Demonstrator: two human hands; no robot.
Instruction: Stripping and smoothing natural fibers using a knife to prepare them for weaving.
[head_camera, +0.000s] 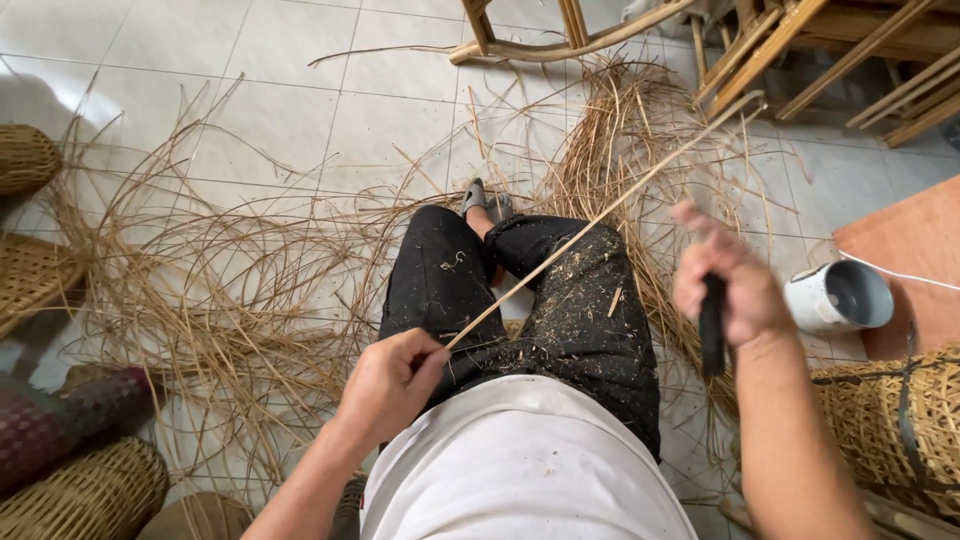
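1. Where the left hand (388, 385) rests over the lap, its thumb and fingers pinch the near end of a rattan strip (610, 205).
2. From that hand, the strip runs toward 2 o'clock, crossing the black trousers (560, 300) and ending near the wooden frames (800, 50).
3. At 3 o'clock from the left hand, the right hand (722, 290) is closed around a dark-handled tool (712, 325), clear of the strip.

Two hands (395, 385) (725, 285), one cane strip (610, 205), one white cup (838, 297), four woven baskets (25, 158).
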